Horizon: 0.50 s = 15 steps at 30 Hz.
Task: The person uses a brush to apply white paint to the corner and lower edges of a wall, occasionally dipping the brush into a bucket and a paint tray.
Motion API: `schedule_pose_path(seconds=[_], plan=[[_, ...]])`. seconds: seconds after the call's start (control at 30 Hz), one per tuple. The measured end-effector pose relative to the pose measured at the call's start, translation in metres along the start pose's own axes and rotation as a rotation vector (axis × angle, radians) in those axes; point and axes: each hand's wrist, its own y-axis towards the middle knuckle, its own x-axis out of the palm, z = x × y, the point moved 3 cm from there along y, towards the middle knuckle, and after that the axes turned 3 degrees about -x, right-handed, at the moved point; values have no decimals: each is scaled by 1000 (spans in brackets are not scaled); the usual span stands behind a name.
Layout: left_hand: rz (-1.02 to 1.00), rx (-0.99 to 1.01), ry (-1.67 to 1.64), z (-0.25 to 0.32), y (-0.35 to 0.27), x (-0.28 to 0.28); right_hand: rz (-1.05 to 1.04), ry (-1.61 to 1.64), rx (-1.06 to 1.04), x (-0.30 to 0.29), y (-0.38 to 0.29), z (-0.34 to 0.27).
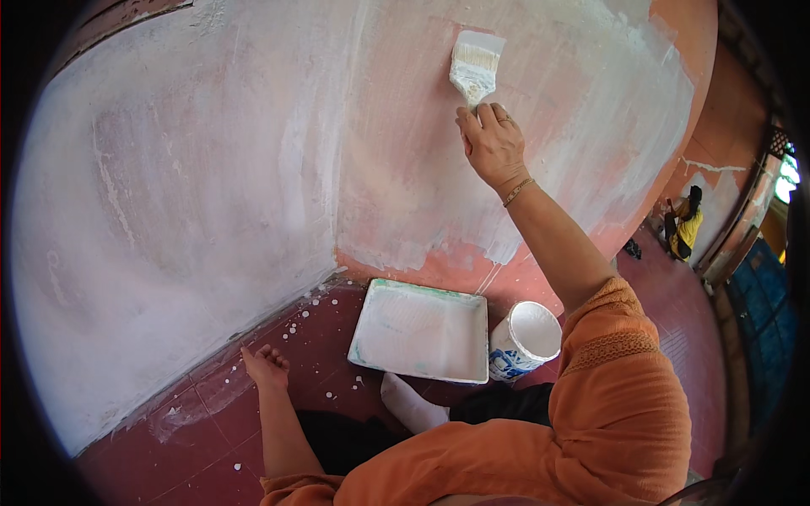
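My right hand [493,142] grips the handle of a wide paintbrush [476,63], its bristles up against the wall [405,158]. White paint coats the brush's lower part. Thin white paint covers most of the wall, with pink and orange showing through. My left hand [269,367] is held low over the floor near the left wall, fingers loosely curled, holding nothing. Below the corner, a rectangular paint tray [421,332] with white paint lies on the floor. Beside it on the right is a white plastic bucket [516,348] with blue markings, its top uncovered and white inside.
Dark red floor tiles [209,417] bear white paint drops. My socked foot [414,405] is just below the tray. Farther right, a person in yellow [685,224] crouches by another partly painted wall, near a dark bundle [632,248]. Blue panels [762,316] stand at the right edge.
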Motion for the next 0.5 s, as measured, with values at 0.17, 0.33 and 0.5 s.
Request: schedule_pose_path(seconds=[0.17, 0.33, 0.5], plan=[[-16, -1, 2, 1, 0, -2, -220, 287, -98, 1, -52, -61], [-19, 5, 14, 2, 0, -4, -371, 442, -98, -3, -93, -102], [5, -3, 28, -4, 5, 0, -480, 599, 52, 11, -97, -107]])
